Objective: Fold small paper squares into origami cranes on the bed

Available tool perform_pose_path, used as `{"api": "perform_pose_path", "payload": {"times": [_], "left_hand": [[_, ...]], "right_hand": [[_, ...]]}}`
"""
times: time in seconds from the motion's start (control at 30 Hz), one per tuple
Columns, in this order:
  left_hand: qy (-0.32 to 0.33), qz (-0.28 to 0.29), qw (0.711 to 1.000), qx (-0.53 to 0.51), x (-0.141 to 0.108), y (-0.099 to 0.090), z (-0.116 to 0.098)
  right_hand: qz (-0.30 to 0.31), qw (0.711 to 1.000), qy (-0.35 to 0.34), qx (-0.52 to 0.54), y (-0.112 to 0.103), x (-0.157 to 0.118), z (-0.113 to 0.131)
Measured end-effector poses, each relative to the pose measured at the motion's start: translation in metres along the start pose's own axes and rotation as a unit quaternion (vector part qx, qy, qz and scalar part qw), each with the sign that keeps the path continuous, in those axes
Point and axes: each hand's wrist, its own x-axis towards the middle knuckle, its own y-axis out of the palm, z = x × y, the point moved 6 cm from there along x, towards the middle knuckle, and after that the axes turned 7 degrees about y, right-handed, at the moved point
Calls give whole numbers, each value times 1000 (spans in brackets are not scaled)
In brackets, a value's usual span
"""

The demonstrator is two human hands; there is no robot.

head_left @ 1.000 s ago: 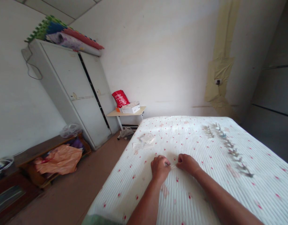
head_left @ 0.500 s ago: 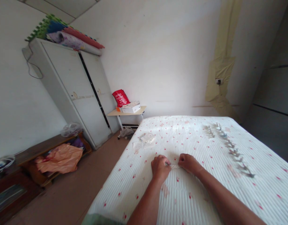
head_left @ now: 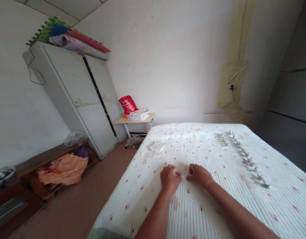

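Both hands are low over the white quilted bed cover, close together near its middle. My left hand is closed, thumb and fingers pinched on the left end of a small whitish strip. My right hand is curled in a pinch at the strip's right end. Only a short piece of the strip shows between the fingertips, and its material is too small to make out. Beyond my left hand lie thin whitish sheets. To the right, several small greyish pointed pieces stand in a line.
A shorter row of similar small pieces sits near the far right. Past the bed, a small table carries a red bag and a white box. A tall metal cabinet stands at left.
My right hand has moved slightly left, closer to my left hand, so less of the strip shows between them. My left hand has barely moved.
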Motion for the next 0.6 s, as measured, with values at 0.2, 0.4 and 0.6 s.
{"api": "perform_pose_path", "payload": {"times": [0.2,0.4,0.6], "left_hand": [[7,-6,1000,-8,0,0,0],[13,3,1000,2,-2,-2,-1],[17,-10,1000,-7,-3,-2,-1]], "right_hand": [[6,999,-25,19,1,3,-1],[18,998,-46,43,3,7,-4],[79,983,-87,140,0,0,-5]]}}
